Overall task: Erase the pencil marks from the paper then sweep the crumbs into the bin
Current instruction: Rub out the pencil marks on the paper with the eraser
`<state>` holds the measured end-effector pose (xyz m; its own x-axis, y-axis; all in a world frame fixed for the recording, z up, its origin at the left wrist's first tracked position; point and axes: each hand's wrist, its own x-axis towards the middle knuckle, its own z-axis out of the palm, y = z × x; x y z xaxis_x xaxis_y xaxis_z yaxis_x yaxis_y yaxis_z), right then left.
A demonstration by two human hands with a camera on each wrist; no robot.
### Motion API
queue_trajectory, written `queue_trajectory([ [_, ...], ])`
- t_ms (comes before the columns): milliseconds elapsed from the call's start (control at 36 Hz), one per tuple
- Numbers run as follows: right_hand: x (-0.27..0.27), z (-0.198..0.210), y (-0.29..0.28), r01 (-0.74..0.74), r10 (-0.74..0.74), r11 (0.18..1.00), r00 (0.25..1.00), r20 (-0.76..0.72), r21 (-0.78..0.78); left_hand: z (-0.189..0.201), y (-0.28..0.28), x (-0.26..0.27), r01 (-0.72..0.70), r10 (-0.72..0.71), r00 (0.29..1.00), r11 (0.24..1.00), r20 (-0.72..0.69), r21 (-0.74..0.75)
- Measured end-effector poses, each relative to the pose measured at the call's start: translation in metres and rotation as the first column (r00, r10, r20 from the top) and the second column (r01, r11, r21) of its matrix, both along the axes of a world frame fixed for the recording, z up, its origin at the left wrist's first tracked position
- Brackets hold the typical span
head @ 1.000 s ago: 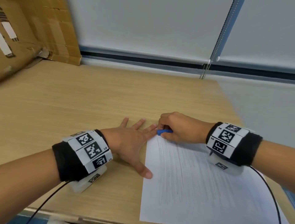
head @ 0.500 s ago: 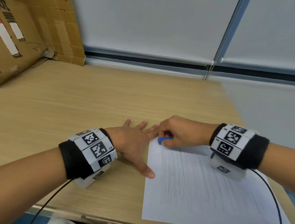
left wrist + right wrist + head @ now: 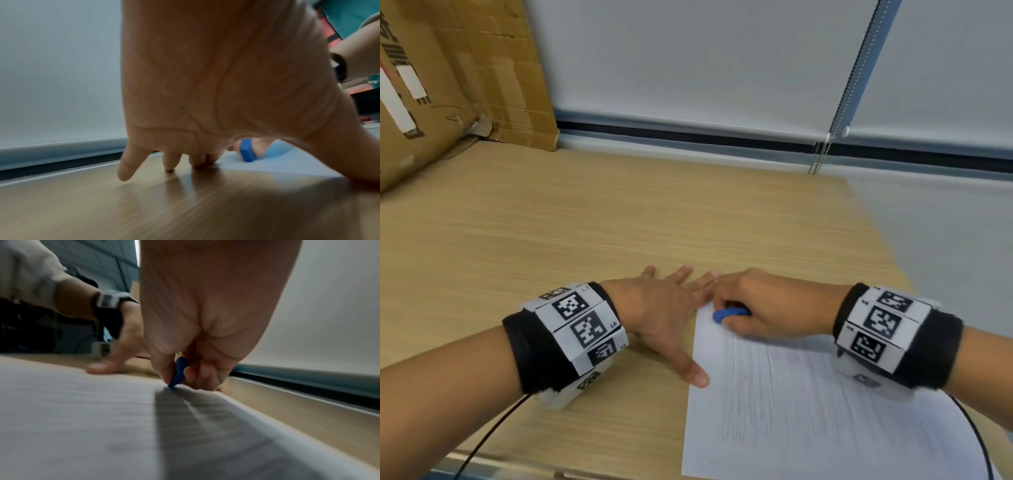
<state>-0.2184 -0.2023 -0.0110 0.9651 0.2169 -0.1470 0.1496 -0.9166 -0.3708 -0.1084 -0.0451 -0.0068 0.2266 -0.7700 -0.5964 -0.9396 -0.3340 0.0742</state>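
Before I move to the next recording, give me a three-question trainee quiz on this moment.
1. True or false: the right hand pinches the blue eraser.
2. Where does the left hand rest? A) flat at the paper's left edge B) on the cardboard box C) in the air
3. Fill in: the pencil marks still show as faint ____ lines.

Key: 1 true; 2 A; 3 grey.

A white sheet of paper (image 3: 825, 428) lies on the light wooden table (image 3: 585, 222), right of the flat left hand (image 3: 664, 318). A cardboard box (image 3: 448, 85) stands at the far left corner, window blinds (image 3: 688, 61) behind.
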Motion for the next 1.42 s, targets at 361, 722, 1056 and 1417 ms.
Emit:
queue_trajectory([
  [361,-0.006,0.006,0.005,0.024,-0.022,0.999,0.996,-0.082,0.022,-0.004,-0.001,0.003,0.019,-0.019,0.999,1.0,0.034,-0.009],
  [722,0.004,0.018,0.006,0.049,-0.035,0.997,0.979,-0.199,0.067,0.0,0.0,0.0,0.018,-0.018,0.999,1.0,0.049,0.004],
  [1056,0.006,0.016,0.001,0.146,-0.112,0.98,0.967,-0.229,0.137,0.0,-0.001,-0.001,0.024,-0.027,0.997,0.999,0.071,0.043],
  [1417,0.017,0.014,-0.011,0.186,-0.185,0.982,0.982,-0.026,0.045,0.005,-0.004,-0.004,0.015,-0.021,0.997,0.997,0.079,0.076],
])
